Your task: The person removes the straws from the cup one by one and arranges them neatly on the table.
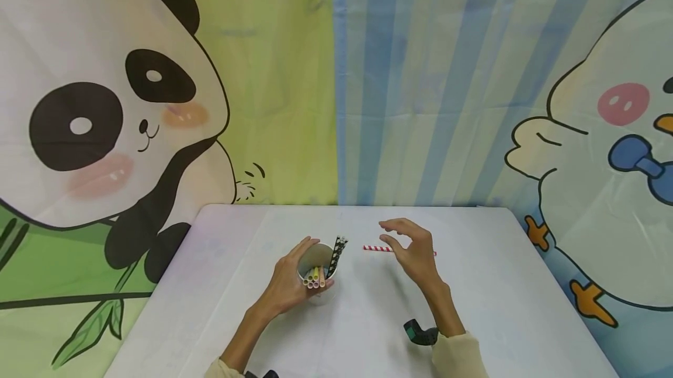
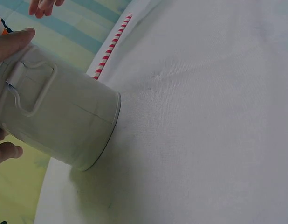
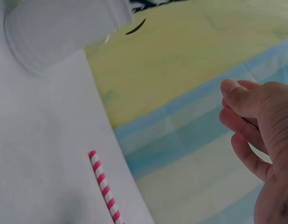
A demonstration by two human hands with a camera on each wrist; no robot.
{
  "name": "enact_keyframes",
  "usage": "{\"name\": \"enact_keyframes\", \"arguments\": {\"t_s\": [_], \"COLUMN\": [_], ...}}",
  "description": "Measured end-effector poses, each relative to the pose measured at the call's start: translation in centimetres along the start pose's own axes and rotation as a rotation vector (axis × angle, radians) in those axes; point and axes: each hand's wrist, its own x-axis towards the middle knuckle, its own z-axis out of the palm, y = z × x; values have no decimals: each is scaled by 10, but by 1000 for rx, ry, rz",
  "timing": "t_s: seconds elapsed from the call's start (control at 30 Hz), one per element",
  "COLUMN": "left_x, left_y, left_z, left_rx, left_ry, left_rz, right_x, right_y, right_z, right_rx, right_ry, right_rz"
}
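My left hand (image 1: pixel 285 283) grips a white metal pail (image 2: pixel 65 107) around its upper part, thumb and fingers on opposite sides. Inside stand several paper straws: pale yellow and pink ones (image 1: pixel 315 276) lean toward the near rim, and black patterned ones (image 1: pixel 336 255) lean right. Whether the pail's base touches the table cannot be told. To its right, a red-and-white striped straw (image 1: pixel 375 248) lies flat on the table. My right hand (image 1: pixel 416 252) hovers over that straw's right part, partly hiding it in the head view. Its fingers are loosely bent, thumb apart from them, holding nothing.
A white cloth covers the table (image 1: pixel 210 308). Behind it hangs a printed curtain (image 1: pixel 284 86) with a panda and a white bird, close to the table's far edge. A black wrist device (image 1: pixel 420 334) sits by my right wrist.
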Motion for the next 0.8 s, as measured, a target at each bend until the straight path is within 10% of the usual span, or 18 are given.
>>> {"name": "enact_keyframes", "arguments": {"t_s": [0.8], "left_x": [1], "left_y": [-2], "left_z": [1], "left_rx": [-14], "left_ry": [7], "left_rz": [30], "right_x": [-19], "right_y": [-70], "right_z": [12], "right_rx": [297], "right_ry": [-90], "right_rz": [-124]}}
